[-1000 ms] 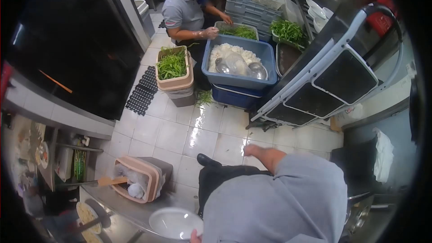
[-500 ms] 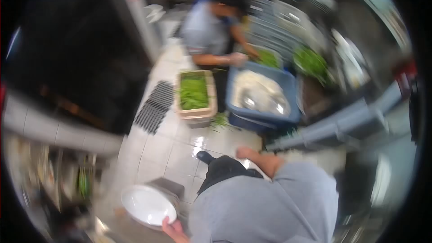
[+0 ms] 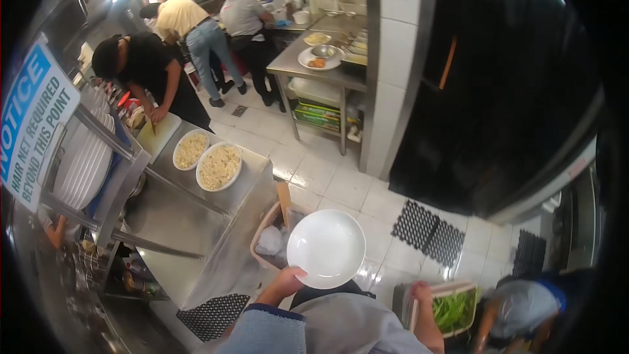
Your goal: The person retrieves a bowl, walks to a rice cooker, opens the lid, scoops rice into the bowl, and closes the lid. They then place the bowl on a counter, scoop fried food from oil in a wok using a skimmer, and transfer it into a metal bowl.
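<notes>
My left hand (image 3: 286, 286) grips the near-left rim of a shallow white bowl (image 3: 326, 248), thumb on top. The bowl is glossy inside, with no food in it. It is held out in front of my body, above the tiled floor. My right hand (image 3: 421, 292) hangs low at my right with the fingers curled in and nothing visible in them. Just beyond it is a beige tub (image 3: 405, 308) of long green vegetables (image 3: 454, 310); I cannot tell whether the hand touches it.
Left, a steel counter (image 3: 171, 213) carries two bowls of chopped food (image 3: 219, 166) and a cutting board (image 3: 159, 136), where a person in black works. Below it stands a bin (image 3: 262, 233). Black mats (image 3: 429, 229) lie on the floor. Another person (image 3: 527, 308) bends at lower right.
My view has swung left toward the counter and the people at the back. The bowl, still in my left hand, is now in front of me. My right hand is beside the greens tub.
</notes>
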`<state>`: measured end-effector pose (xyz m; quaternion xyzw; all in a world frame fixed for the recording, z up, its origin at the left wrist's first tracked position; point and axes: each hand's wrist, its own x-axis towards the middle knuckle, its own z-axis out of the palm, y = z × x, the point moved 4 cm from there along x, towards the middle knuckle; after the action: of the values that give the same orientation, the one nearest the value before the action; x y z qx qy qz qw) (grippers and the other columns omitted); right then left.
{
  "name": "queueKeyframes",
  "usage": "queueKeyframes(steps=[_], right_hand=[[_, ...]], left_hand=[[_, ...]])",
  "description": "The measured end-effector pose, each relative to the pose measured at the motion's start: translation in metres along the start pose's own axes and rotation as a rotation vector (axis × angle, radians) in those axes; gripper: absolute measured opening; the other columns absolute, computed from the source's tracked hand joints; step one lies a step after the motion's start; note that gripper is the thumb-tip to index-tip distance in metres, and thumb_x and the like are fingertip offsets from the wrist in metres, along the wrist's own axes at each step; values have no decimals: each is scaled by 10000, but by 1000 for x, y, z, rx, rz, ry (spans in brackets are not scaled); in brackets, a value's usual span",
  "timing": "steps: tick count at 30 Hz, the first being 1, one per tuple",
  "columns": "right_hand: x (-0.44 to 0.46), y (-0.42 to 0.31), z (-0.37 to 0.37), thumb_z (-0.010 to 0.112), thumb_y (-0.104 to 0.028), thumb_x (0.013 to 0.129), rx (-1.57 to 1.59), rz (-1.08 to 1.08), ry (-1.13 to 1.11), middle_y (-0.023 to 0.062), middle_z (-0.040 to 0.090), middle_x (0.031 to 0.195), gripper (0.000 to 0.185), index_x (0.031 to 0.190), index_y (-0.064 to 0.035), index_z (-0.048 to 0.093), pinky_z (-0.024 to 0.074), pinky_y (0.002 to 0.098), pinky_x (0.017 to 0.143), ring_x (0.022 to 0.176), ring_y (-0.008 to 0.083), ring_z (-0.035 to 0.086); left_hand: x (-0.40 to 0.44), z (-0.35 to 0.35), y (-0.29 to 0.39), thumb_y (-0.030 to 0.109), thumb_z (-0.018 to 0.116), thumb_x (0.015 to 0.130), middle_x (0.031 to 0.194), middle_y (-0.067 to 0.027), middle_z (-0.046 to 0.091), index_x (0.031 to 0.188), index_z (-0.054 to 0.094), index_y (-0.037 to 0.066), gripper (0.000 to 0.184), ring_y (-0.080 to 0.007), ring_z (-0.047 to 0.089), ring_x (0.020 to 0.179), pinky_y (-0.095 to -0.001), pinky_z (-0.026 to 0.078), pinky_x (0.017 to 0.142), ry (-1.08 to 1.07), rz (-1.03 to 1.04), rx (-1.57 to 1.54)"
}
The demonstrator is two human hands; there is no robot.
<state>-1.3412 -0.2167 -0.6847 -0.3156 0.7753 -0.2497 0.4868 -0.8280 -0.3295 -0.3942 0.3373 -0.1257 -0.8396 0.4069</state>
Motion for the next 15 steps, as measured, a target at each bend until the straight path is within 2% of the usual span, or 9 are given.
queueKeyframes(steps=[3, 6, 9, 11, 12, 13, 14, 15], right_hand=[[23, -204, -9, 545, -127, 845, 211, -28, 10, 93, 645, 709, 130, 943, -62, 600, 502, 300, 475, 588, 176, 626], [70, -304, 12, 569, -181, 835, 66, -81, 15, 76, 661, 718, 162, 925, -58, 626, 519, 308, 523, 626, 183, 642], [117, -349, 34, 580, -222, 821, -578, -180, -78, 87, 667, 738, 204, 893, -43, 645, 522, 326, 582, 668, 188, 650], [160, -337, 40, 579, -246, 808, -586, -274, -76, 97, 669, 745, 228, 876, -41, 652, 520, 337, 621, 687, 201, 655], [178, -332, 43, 578, -257, 802, -595, -316, -78, 102, 670, 748, 240, 868, -41, 656, 519, 342, 640, 696, 207, 657], [176, -342, 38, 565, -298, 813, -579, -198, -160, 115, 680, 814, 287, 929, -52, 655, 511, 383, 724, 778, 264, 659], [178, -348, 42, 578, -286, 807, -882, -383, -192, 116, 675, 826, 258, 902, -59, 655, 512, 391, 723, 775, 265, 656], [176, -350, 43, 591, -274, 800, -1178, -574, -218, 117, 670, 837, 229, 874, -67, 656, 513, 400, 723, 772, 266, 654]], left_hand=[[40, 9, 25, 78, 544, 702, 1231, -186, 540, 1273, 424, -79, 604, -308, 523, 1136, -411, 376, 1021, 90, 42, 34], [86, 9, 59, 68, 535, 695, 1224, -183, 539, 1265, 432, -70, 595, -304, 533, 1119, -405, 392, 1003, 101, 50, -9], [123, 26, 113, 39, 531, 678, 1209, -173, 539, 1256, 437, -63, 595, -295, 543, 1096, -383, 406, 992, 135, 98, 16], [151, 46, 153, 19, 528, 677, 1192, -167, 545, 1245, 437, -77, 582, -289, 545, 1092, -374, 413, 983, 76, 157, -37], [171, 35, 161, 36, 540, 681, 1207, -168, 542, 1255, 435, -69, 593, -288, 536, 1110, -379, 404, 994, 78, 154, -25], [194, 13, 168, 53, 552, 684, 1223, -170, 538, 1265, 433, -62, 604, -287, 527, 1128, -384, 394, 1005, 80, 149, -13], [210, 2, 174, 71, 565, 687, 1239, -171, 535, 1275, 430, -55, 615, -286, 519, 1146, -390, 385, 1016, 84, 140, 1], [220, 9, 187, 36, 532, 686, 1191, -169, 549, 1239, 432, -97, 577, -285, 529, 1118, -380, 400, 997, 119, 177, -7]])
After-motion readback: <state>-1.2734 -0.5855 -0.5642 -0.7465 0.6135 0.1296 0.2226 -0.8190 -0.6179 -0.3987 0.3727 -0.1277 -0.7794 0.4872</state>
